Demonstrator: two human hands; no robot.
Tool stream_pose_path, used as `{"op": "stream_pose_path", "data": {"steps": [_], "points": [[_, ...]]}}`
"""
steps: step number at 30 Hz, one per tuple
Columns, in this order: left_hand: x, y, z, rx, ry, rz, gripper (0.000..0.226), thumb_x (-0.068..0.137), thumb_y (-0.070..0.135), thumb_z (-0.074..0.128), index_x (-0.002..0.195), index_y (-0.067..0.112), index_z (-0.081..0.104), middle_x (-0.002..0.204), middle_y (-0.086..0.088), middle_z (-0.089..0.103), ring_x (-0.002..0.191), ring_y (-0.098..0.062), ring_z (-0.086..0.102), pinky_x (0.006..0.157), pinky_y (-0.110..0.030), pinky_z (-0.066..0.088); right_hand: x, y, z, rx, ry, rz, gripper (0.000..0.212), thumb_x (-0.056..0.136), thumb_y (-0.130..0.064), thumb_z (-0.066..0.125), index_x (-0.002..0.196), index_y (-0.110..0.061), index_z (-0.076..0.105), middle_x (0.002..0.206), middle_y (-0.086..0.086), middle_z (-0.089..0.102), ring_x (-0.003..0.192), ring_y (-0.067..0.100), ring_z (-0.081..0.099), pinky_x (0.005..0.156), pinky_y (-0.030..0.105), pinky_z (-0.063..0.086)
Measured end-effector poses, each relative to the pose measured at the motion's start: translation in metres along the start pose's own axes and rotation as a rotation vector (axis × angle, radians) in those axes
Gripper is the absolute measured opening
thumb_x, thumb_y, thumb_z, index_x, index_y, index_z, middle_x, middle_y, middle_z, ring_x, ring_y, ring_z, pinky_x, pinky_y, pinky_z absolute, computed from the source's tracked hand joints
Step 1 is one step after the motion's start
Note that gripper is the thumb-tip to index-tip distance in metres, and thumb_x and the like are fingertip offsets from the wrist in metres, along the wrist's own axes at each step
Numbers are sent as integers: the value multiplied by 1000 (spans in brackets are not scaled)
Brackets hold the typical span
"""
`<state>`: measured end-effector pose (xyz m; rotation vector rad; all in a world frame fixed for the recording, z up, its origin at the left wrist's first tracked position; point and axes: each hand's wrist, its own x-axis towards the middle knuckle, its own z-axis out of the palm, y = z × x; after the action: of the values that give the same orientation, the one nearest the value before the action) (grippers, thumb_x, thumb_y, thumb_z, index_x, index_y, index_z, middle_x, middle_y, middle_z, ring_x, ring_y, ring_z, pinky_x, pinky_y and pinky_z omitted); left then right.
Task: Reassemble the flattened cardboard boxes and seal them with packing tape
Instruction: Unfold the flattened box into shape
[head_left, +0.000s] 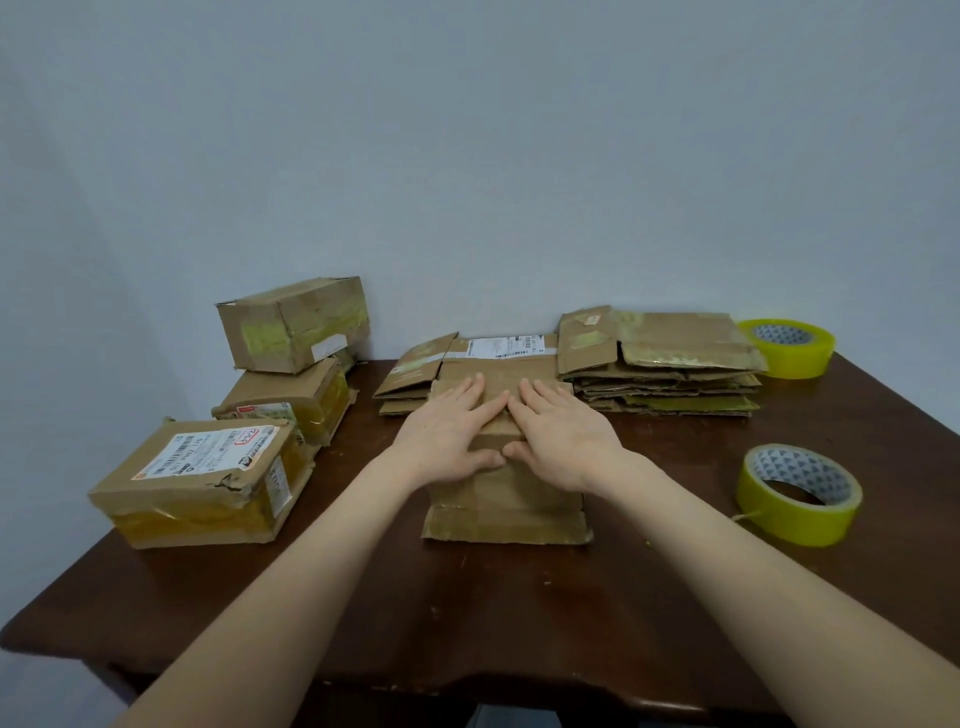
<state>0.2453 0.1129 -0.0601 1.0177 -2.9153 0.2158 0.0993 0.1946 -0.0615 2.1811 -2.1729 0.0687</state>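
The cardboard box (506, 501) being worked sits at the middle of the desk (467, 603), just in front of a small stack of flattened boxes (415, 374). The left hand (447, 434) and right hand (566, 439) lie on top of it side by side, thumbs touching. Neither grip is closed: the fingers are straight and press down flat on the board.

This should be light, used corrugated board, stiff across a panel but soft at its worn creases, and the old glossy tape along the lower edge will be slick. It is best taken by opposite side walls or flap edges, and pressing near the seam keeps the flaps level for taping.

The palms cover the seam, so I cannot tell whether the flaps meet. The box may be fully squared up or only half raised, because its sides and back are hidden.

A taller pile of flattened cartons (670, 374) lies to the right, its count unclear. A near tape roll (797, 496) and a far tape roll (787, 345) show no clear loose end. Three sealed boxes (202, 483) stand on the left.
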Motion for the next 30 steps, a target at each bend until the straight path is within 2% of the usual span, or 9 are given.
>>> {"op": "stream_pose_path", "data": {"steps": [7, 10, 13, 15, 19, 22, 25, 27, 30], "points": [[-5, 18, -5, 29, -7, -11, 74, 95, 55, 41, 153, 25, 5, 160, -11, 0, 148, -20, 3, 120, -33, 10, -12, 7, -7, 20, -16, 4, 68, 100, -45, 37, 154, -14, 9, 162, 9, 3, 149, 20, 1, 121, 35, 4], [-2, 28, -10, 66, -21, -46, 72, 95, 53, 41, 153, 27, 6, 160, -10, 3, 148, -20, 5, 120, -39, 8, -31, 19, -16, 215, -6, 24, 68, 97, -45, 47, 152, -15, 21, 160, 7, 16, 148, 22, 11, 118, 37, 18], [2, 42, -15, 108, -38, -126, 71, 95, 48, 45, 153, 27, 8, 160, -9, 8, 147, -21, 12, 119, -46, 11, -60, 43, -20, 414, 153, 157, 57, 96, -35, 50, 148, -16, 34, 155, 4, 29, 142, 21, 29, 112, 35, 30], [3, 52, -15, 76, -35, -147, 71, 96, 42, 48, 152, 26, 9, 160, -9, 10, 145, -24, 18, 117, -43, 18, -80, 64, -18, 399, 189, 321, 49, 96, -20, 47, 144, -18, 39, 149, 4, 36, 135, 23, 38, 107, 37, 37], [0, 58, -14, 39, -12, -154, 71, 96, 40, 49, 153, 24, 9, 160, -7, 8, 145, -24, 17, 116, -39, 18, -117, 100, -4, 190, -14, 619, 51, 90, -16, 57, 139, -12, 40, 142, 10, 40, 130, 32, 40, 99, 43, 43], [-7, 57, -14, -8, 23, -168, 70, 95, 38, 53, 151, 16, 17, 160, -7, 11, 144, -23, 22, 115, -38, 21, -130, 109, 7, 105, -42, 656, 55, 88, -29, 66, 135, -12, 44, 135, 9, 45, 126, 31, 47, 95, 40, 43], [-10, 52, -15, -43, 47, -156, 67, 94, 36, 54, 149, 15, 22, 159, -5, 14, 142, -21, 27, 113, -36, 27, -130, 112, 10, 126, -1, 698, 51, 86, -28, 68, 126, -10, 42, 128, 13, 53, 120, 34, 51, 87, 40, 42], [-10, 47, -13, -4, 42, -131, 65, 96, 38, 50, 150, 17, 21, 160, -4, 14, 145, -19, 19, 117, -39, 18, -131, 114, 12, 120, -13, 707, 47, 86, -28, 68, 122, -12, 42, 122, 13, 58, 113, 34, 55, 78, 38, 43], [-10, 42, -7, 69, 60, -90, 63, 97, 41, 44, 151, 20, 18, 159, -2, 15, 147, -17, 8, 118, -45, 8, -126, 113, -5, 243, 171, 724, 36, 91, -28, 59, 125, -22, 52, 126, 8, 59, 114, 32, 56, 84, 36, 46]]}}
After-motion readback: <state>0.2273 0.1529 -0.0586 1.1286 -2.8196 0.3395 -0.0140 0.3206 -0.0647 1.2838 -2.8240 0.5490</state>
